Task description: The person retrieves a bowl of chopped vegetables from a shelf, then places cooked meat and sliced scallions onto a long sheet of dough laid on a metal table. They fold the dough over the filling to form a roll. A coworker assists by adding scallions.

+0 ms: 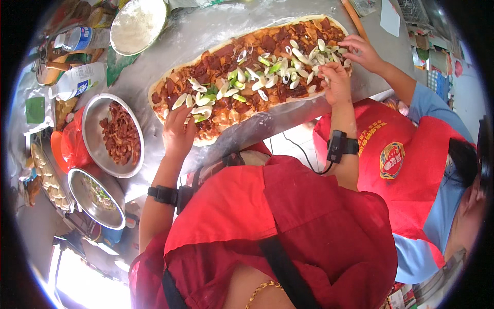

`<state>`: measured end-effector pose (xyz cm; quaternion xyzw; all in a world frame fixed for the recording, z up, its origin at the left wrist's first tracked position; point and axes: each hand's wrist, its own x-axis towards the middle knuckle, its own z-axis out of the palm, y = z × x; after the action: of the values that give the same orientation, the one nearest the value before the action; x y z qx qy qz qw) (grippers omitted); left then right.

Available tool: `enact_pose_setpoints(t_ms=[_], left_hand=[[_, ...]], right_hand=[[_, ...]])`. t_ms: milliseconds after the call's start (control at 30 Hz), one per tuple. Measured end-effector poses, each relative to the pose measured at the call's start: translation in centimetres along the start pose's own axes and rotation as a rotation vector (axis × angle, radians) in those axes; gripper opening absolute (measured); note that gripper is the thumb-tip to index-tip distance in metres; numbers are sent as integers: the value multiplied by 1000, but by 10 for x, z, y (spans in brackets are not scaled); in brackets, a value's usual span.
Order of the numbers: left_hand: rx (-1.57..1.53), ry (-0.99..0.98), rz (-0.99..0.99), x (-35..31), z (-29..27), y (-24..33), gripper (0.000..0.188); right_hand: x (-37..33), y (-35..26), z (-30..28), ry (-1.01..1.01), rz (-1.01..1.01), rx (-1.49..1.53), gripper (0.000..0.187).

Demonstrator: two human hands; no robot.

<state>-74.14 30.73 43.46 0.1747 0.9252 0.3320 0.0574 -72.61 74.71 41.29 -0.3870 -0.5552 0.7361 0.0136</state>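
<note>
A long sheet of dough (337,24) lies on the metal table, covered with reddish-brown meat pieces (216,61). Over its middle are scattered spring onion slices (275,80), white and pale green. My left hand (179,129) is at the sheet's near left end, fingers apart and touching slices there. At the right end, my right hand (337,85) has its fingers curled together just over the slices; what is between the fingertips is too small to make out. Just beyond it, a co-worker's hand (363,53) reaches over the right edge of the dough.
On the left stand a steel bowl (91,139) of meat pieces, a smaller steel bowl (77,193) with a little chopped onion and a bowl of flour (138,26). Plastic bottles (80,81) lie beside them. A co-worker in a red apron (406,170) stands close on my right.
</note>
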Motion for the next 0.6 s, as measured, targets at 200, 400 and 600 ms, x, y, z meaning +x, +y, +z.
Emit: enact_pose_setpoints(t_ms=[200,400,600], left_hand=[[5,11,-32,-6,1,1,27],[-4,45,-24,-10,0,4,28],[-5,95,-53,-16,-1,-2,28]], right_hand=[[22,8,15,-43,-473,-981,27],[35,1,29,-132,-407,-1201,28],[0,-17,10,-511,142,398,14]])
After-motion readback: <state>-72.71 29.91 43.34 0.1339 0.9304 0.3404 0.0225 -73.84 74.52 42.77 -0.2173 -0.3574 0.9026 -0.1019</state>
